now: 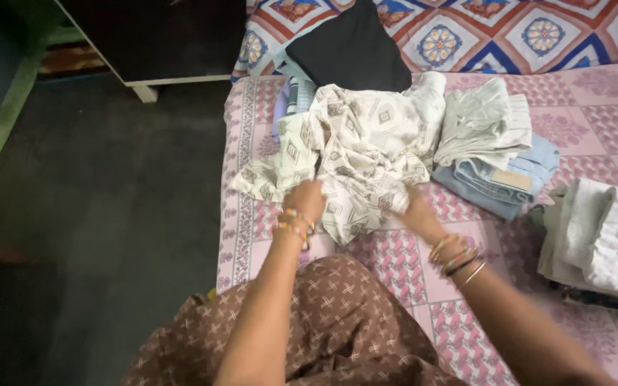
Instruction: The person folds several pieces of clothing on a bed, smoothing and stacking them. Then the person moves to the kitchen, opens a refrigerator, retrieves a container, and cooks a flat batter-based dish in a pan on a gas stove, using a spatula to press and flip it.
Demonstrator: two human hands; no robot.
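Between both hands (305,199) (416,209), patterned shirt (366,146)

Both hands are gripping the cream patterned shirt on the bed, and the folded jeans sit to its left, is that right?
Not quite. In the head view the left hand and right hand do grip the cream patterned shirt on the bed, but the folded jeans sit to its right, not its left.
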